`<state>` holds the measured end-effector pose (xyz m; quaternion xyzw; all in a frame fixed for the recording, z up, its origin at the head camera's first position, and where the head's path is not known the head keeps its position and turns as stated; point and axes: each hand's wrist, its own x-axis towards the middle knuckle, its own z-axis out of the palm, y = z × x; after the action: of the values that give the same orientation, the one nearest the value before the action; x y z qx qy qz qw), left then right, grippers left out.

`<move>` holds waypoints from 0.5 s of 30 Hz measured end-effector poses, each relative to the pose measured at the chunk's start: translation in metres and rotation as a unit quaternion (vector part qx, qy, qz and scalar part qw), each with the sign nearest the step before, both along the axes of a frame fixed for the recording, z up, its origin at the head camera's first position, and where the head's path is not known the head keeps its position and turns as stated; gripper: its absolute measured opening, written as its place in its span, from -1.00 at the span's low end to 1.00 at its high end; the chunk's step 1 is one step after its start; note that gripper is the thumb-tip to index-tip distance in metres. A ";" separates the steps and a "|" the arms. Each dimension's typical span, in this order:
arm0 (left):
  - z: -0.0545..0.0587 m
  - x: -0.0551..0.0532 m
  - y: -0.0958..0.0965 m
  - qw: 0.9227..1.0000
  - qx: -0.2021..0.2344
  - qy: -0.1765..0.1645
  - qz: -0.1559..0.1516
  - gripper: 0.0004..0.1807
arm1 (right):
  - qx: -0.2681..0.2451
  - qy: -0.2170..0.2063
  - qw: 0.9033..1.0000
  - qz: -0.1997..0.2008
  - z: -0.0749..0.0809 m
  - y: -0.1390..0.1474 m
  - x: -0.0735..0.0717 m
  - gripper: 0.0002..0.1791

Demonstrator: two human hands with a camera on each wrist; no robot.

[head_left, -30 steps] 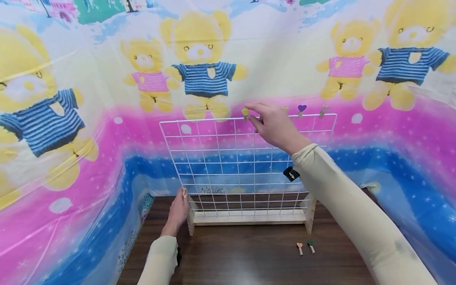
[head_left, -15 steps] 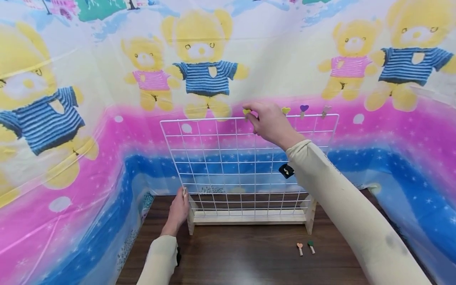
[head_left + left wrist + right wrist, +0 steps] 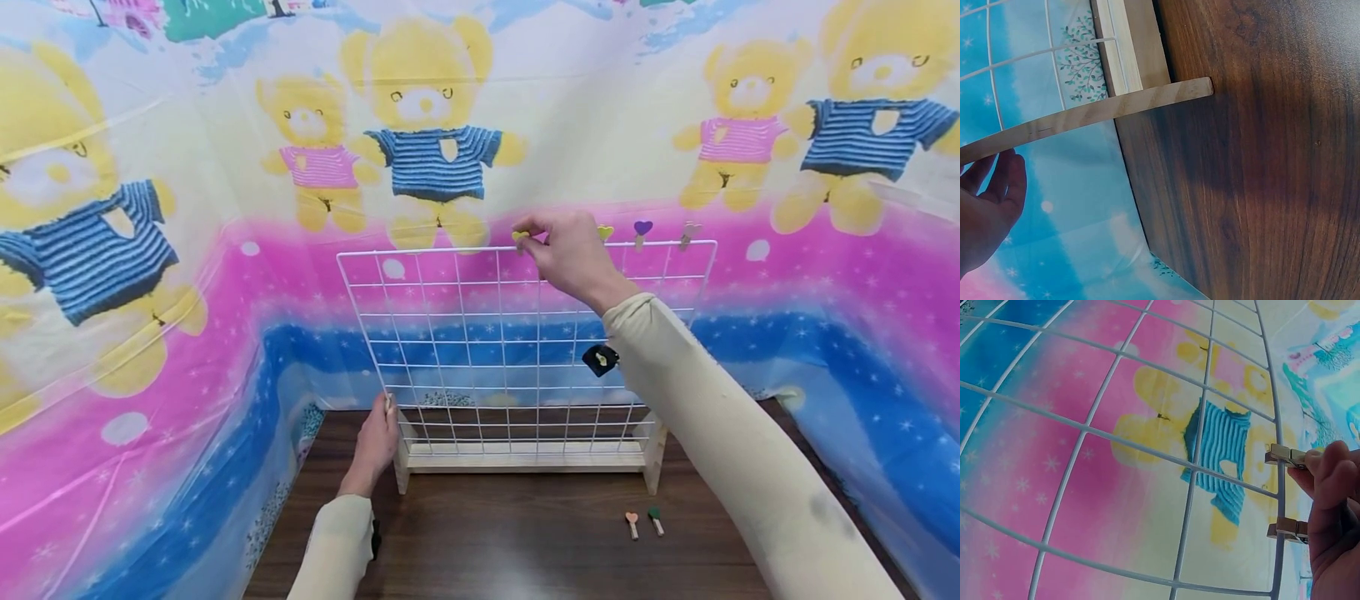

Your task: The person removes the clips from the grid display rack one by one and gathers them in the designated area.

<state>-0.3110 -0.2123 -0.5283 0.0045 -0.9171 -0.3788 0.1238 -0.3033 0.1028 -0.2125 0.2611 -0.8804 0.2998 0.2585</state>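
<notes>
My right hand pinches a yellow heart clothespin at the top wire of the white grid rack. In the right wrist view, that clothespin's wooden jaws straddle the wire, with a second clothespin clipped beside it. Lower down, my left hand holds the wooden side upright of the rack's stand; the left wrist view shows its fingertips against this upright. Further right on the top wire sit another yellow heart clothespin, a purple one and a pale one.
On the brown table, in front of the stand at right, lie an orange heart clothespin and a green one. A wooden crossbar joins the stand's feet. Behind everything hangs a bear-print cloth.
My right thumb and index finger have come together on the yellow heart clothespin, after standing apart around it. The left hand stays in place on the upright.
</notes>
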 end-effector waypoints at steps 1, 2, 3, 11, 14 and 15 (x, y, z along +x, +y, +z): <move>0.000 0.000 0.000 1.000 0.001 -0.001 -0.001 -0.65 | -0.003 0.001 1.000 0.000 0.000 -0.001 0.000 -0.78; 0.000 0.000 -0.001 1.000 0.001 -0.002 -0.003 -0.65 | -0.006 0.001 1.000 -0.001 0.001 -0.001 0.000 -0.79; 0.001 0.000 -0.001 1.000 0.003 -0.003 -0.005 -0.64 | -0.011 0.001 1.000 -0.001 0.001 -0.001 0.000 -0.79; 0.001 -0.001 -0.001 1.000 0.002 -0.010 -0.005 -0.65 | -0.091 -0.070 0.993 0.013 0.006 0.001 0.005 -0.80; 0.001 -0.001 -0.001 1.000 0.002 -0.011 -0.005 -0.64 | -0.115 -0.109 0.987 0.020 0.008 0.004 0.009 -0.80; 0.002 -0.001 -0.001 1.000 0.002 -0.010 -0.005 -0.64 | -0.122 -0.121 0.985 0.025 0.009 0.006 0.010 -0.80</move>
<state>-0.3123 -0.2134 -0.5268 0.0042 -0.9176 -0.3812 0.1125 -0.2932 0.1085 -0.2038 0.2116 -0.8550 0.4409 0.1727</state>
